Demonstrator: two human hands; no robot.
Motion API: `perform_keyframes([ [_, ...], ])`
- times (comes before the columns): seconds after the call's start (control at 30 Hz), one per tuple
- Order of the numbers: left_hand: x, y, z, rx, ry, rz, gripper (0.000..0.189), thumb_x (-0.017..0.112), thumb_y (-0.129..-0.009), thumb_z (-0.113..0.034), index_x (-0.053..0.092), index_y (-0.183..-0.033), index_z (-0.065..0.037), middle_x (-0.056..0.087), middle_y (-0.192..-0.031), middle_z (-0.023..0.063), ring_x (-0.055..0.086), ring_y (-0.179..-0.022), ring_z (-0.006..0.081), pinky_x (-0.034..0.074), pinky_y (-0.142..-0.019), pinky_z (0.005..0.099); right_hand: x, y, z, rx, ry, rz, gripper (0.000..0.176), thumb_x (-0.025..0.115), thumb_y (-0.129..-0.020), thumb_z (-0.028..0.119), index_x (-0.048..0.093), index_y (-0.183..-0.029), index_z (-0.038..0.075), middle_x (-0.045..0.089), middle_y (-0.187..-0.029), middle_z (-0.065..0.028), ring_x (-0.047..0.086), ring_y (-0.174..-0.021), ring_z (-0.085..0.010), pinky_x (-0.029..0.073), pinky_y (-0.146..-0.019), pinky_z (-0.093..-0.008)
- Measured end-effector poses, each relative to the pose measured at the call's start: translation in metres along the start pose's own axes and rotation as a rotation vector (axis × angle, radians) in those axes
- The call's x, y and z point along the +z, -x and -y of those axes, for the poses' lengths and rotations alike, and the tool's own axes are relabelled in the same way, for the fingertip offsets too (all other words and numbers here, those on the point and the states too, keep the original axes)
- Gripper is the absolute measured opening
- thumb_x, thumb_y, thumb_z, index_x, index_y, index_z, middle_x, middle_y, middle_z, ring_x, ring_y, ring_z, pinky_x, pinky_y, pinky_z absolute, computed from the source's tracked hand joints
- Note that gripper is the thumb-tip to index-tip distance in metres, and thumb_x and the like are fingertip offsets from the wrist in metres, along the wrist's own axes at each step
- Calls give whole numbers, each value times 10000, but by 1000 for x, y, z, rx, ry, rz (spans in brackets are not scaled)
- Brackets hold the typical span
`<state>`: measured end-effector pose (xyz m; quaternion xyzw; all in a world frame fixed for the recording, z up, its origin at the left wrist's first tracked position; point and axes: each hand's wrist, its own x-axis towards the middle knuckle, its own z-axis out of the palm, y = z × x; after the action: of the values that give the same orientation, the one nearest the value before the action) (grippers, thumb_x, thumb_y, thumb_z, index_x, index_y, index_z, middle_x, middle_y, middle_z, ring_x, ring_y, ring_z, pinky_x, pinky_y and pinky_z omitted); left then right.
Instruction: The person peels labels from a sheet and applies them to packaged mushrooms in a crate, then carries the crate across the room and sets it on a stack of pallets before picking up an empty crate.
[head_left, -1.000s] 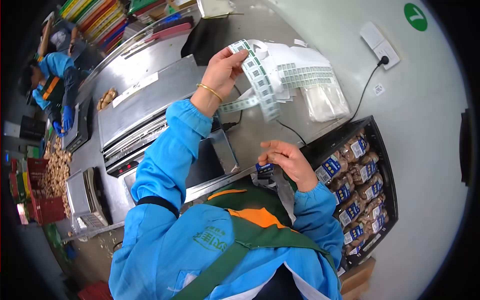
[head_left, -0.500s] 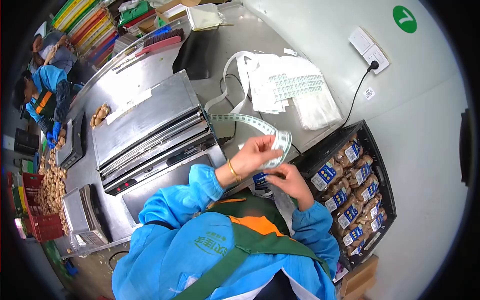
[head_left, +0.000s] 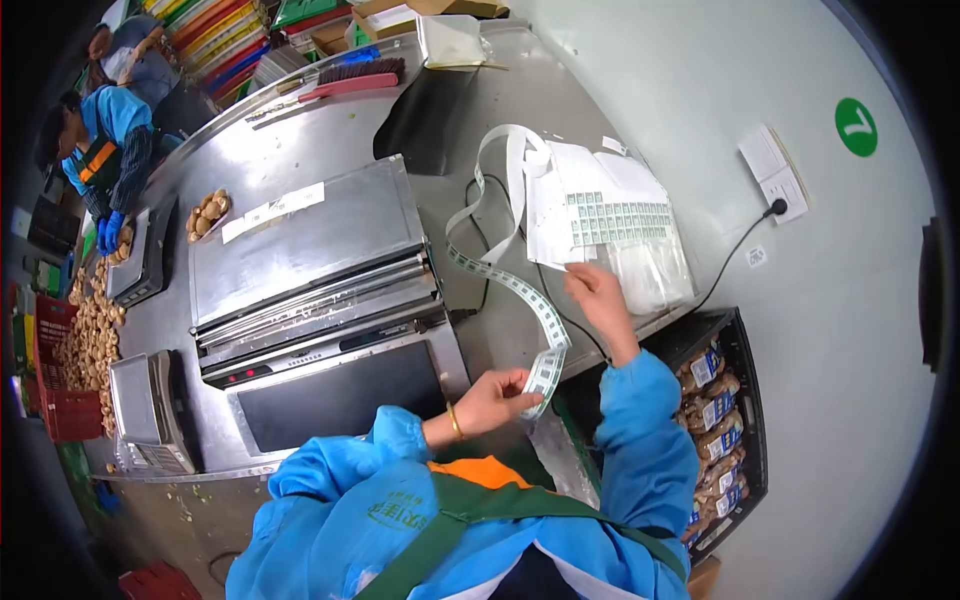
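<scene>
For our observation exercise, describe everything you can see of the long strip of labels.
The label strip is a long, narrow paper ribbon printed with a row of small green-and-white stickers. It starts by the sheets on the steel table, loops across the top, then runs diagonally down to its curled end, pinched in the left hand. The right hand is close beside it.

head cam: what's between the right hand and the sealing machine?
In the head view, the label strip crosses between right hand and sealing machine, its lower end pinched in the left hand; a black cable lies there too.
</scene>
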<state>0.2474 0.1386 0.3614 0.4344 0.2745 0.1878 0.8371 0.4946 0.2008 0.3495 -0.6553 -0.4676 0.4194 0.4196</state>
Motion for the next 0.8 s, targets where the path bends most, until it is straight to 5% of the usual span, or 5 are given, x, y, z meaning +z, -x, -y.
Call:
perform_keyframes([
  [0.27,-23,15,-25,-56,148,7,226,607,-894,-71,570,-1109,-10,613,-967,-4,545,-870,61,447,-784,227,43,-222,-12,-46,335,-247,370,584,-864,321,666,-905,-37,675,-675,-116,668,-622,-221,519,-614,-331],
  [0.37,-29,9,-42,-85,167,10,245,604,-897,-73,564,-1129,-8,621,-1004,8,549,-923,67,441,-823,234,50,-275,-20,449,382,-370,459,576,-850,398,660,-731,-37,664,-617,-105,679,-653,-251,528,-664,-376],
  [0.53,-35,-10,-58,-95,135,-81,253,608,-899,-92,571,-1133,-2,632,-971,14,557,-902,69,446,-810,230,63,-316,-67,401,479,-406,404,612,-811,345,642,-729,-50,652,-623,-123,650,-556,-210,532,-551,-317],
  [0.6,-37,-26,-63,-28,-107,-129,297,622,-885,-90,570,-1164,-2,637,-952,9,566,-869,67,456,-782,226,63,-297,-51,100,741,-592,226,618,-776,251,658,-870,49,679,-811,-120,658,-765,-298,511,-709,-413],
  [0.8,-33,-76,-85,525,-821,-655,717,727,-781,-236,378,-1308,101,446,-1307,282,456,-1218,377,377,-999,398,27,-186,45,-370,475,-537,160,658,-716,70,571,-851,76,591,-785,-75,600,-672,-275,469,-605,-397],
])
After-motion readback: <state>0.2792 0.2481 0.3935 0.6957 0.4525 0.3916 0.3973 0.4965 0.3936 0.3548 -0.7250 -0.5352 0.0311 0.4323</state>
